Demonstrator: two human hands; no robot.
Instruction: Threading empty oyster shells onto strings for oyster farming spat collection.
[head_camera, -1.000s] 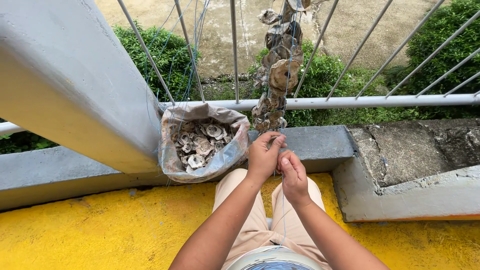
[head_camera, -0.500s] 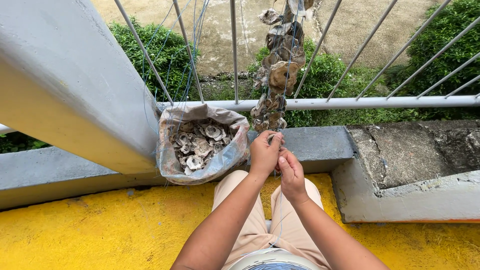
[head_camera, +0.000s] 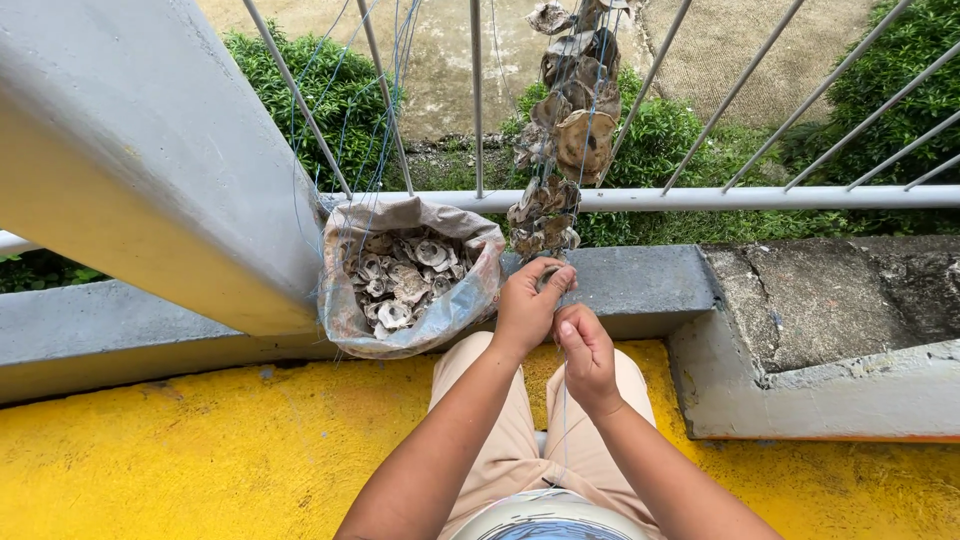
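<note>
Down by the grey concrete curb (head_camera: 640, 285), the left hand (head_camera: 530, 305) is pinched shut on a shell held at the bottom of the hanging string of oyster shells (head_camera: 560, 140), which dangles against the metal railing (head_camera: 700, 198). Just beside it, the right hand (head_camera: 585, 350) is closed narrow on a thin blue line (head_camera: 563, 420) running down toward the lap. To the left, touching the curb, sits an open sack of oyster shells (head_camera: 410, 280). Below lies the yellow floor (head_camera: 180, 450).
</note>
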